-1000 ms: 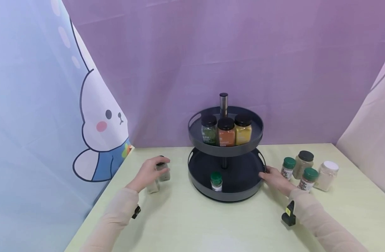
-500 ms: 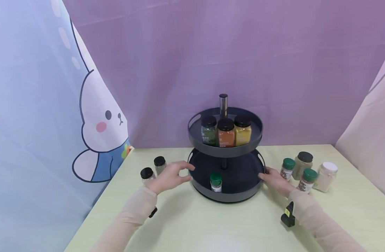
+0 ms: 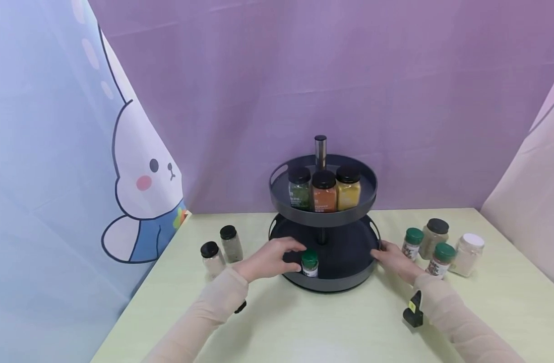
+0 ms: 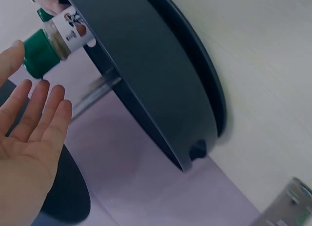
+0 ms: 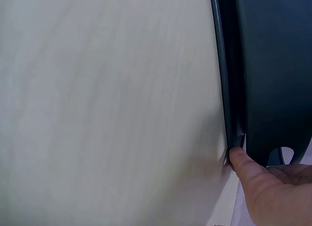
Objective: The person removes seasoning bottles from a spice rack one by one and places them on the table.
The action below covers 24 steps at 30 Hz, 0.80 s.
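Note:
A dark grey two-tier lazy Susan (image 3: pixel 324 285) stands on the table. On its lower tray, near the front rim, a small spice jar (image 3: pixel 310 263) with a green cap stands upright. My left hand (image 3: pixel 272 259) reaches over the tray's left side, thumb and fingers spread on either side of that jar's cap. In the left wrist view, fingertips (image 4: pixel 58 92) are just off the green cap (image 4: pixel 41 52), the palm holding nothing. At the tray's right side, my right hand (image 3: pixel 396 261) grips the rim by the handle cutout; the right wrist view shows a fingertip (image 5: pixel 237 154) against the lower edge.
Three black-capped jars (image 3: pixel 324 194) of green, orange and yellow spice stand on the upper tray. Two black-capped jars (image 3: pixel 232 245) are left of the stand. Right of it, near my right forearm, are several jars, including a white-capped one (image 3: pixel 468 256). A purple cloth (image 3: pixel 240 101) hangs behind.
My left hand has moved right, from the black-capped jars at the left, across the tray's rim to the green-capped jar. The right hand stays on the tray's rim.

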Tool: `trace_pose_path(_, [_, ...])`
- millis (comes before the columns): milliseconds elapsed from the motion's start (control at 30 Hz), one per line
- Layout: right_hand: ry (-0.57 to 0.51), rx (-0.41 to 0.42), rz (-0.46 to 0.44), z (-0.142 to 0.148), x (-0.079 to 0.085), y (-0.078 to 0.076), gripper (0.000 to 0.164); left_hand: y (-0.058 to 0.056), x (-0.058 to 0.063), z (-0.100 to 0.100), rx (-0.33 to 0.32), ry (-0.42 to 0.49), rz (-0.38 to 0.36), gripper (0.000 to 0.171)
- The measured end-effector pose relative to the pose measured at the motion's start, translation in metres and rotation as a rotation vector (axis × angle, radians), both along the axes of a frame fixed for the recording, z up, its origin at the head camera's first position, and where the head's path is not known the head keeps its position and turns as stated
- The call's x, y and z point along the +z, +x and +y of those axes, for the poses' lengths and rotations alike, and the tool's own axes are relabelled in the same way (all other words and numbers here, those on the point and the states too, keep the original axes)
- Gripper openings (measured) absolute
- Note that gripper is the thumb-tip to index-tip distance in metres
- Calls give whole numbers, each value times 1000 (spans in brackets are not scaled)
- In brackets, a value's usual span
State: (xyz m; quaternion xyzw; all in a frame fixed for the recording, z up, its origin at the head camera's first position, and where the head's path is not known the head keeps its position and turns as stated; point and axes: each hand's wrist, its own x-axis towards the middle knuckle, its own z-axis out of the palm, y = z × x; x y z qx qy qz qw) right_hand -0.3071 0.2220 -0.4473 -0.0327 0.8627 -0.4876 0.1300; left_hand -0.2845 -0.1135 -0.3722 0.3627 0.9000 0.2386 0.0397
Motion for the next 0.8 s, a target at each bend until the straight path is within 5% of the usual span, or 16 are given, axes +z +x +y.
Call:
trace_pose_path(300, [-8,-9,-12,0,-1,-1,68,-5,-3,17,-21,-16,20,44])
trace_pose_path(800, [3,-20,-31,0,0,0,67,-12,-20,30,-5,-47,-79,55])
